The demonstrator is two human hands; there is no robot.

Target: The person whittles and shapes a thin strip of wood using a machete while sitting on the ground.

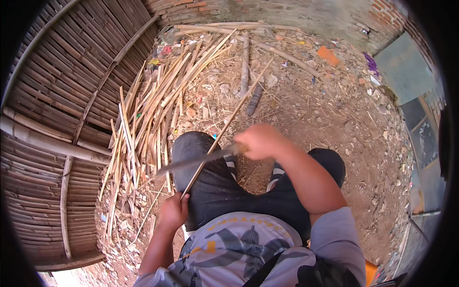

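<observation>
My left hand (pixel 174 210) is closed round the near end of a long, thin bamboo strip (pixel 231 116), beside my left thigh. The strip slants up and away over my left knee toward the far right, its far end in the air. My right hand (pixel 260 142) grips the handle of a large knife (pixel 198 161) with a long dark blade. That blade points left and crosses the strip above my left thigh; whether it touches the strip I cannot tell. Some blur shows on the right hand and blade.
A heap of split bamboo strips (pixel 158 103) lies on the dirt floor to the left. Beyond my knees are a wooden pole (pixel 245 62) and a dark ridged rod (pixel 255 100). A bamboo slat wall (pixel 52 119) rises at left, a brick wall (pixel 267 14) at the back, grey panels (pixel 404 69) at right.
</observation>
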